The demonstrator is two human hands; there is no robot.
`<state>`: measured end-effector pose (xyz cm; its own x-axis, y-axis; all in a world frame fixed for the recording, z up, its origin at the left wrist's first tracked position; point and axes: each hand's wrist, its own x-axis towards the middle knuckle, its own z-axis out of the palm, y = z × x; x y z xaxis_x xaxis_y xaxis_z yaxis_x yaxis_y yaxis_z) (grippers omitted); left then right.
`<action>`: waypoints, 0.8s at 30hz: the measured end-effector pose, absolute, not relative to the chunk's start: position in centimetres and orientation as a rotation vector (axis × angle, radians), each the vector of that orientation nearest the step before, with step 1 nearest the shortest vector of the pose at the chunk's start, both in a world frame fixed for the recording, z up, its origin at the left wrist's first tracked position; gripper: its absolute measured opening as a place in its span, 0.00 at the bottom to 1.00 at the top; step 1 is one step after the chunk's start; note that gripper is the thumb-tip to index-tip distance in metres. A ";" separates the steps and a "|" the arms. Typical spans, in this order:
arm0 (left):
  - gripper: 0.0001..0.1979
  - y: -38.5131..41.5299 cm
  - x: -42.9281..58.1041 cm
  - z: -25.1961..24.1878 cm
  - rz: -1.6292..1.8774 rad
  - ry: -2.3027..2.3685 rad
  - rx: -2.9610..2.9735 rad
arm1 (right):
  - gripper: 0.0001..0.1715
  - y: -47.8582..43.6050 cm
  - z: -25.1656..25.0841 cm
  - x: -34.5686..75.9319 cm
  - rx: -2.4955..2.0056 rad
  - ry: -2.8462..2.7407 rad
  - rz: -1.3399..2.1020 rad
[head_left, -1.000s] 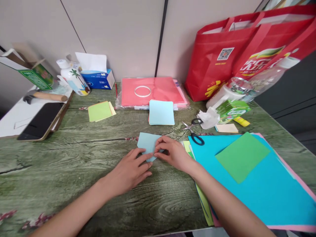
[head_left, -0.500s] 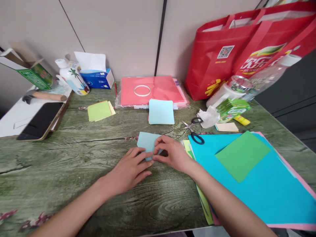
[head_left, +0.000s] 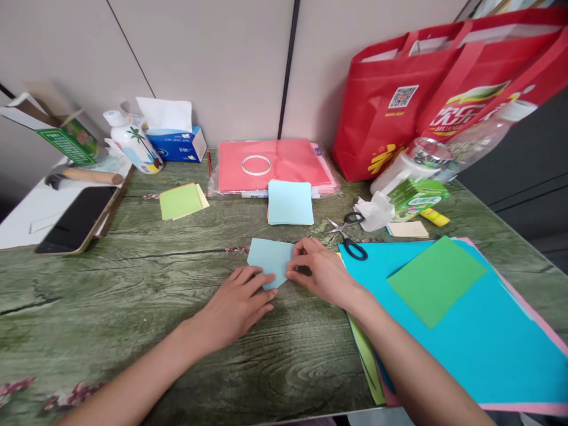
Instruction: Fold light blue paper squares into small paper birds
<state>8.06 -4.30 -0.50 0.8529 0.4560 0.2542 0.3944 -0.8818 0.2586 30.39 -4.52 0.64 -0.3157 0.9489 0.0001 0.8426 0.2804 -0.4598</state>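
Note:
A small light blue sheet of paper point(head_left: 268, 258) lies on the table in front of me, with its lower corners angled as if folded in. My left hand point(head_left: 242, 303) rests flat at its lower left edge, fingers apart, the fingertips pressing on the paper. At the sheet's right edge, my right hand point(head_left: 320, 273) is closed in a pinch on the paper, thumb and fingertips together. Just beyond it sits a stack of light blue square papers point(head_left: 290, 203). Scissors point(head_left: 348, 232) with black handles lie partly open to the right.
Large blue sheets point(head_left: 444, 355) with a green square point(head_left: 437, 281) cover the right side. Behind stand a red bag point(head_left: 377, 112), a green box point(head_left: 419, 196) and a plastic bottle point(head_left: 488, 133). Yellow-green papers point(head_left: 181, 201), a phone point(head_left: 77, 219) and a tissue box point(head_left: 177, 145) are left.
My right hand has slid a little to the right along the paper, towards its right edge, uncovering more of the sheet. My left hand has stayed nearly in place.

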 end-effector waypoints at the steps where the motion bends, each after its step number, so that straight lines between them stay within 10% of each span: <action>1: 0.10 -4.3 8.1 -0.5 0.461 0.658 2.837 | 0.04 -4.4 0.7 30.6 -1.663 -2.272 0.561; 24: 0.10 -4.4 7.3 -1.2 0.663 0.640 2.952 | 0.07 -3.2 -1.3 31.7 -1.504 -2.012 0.681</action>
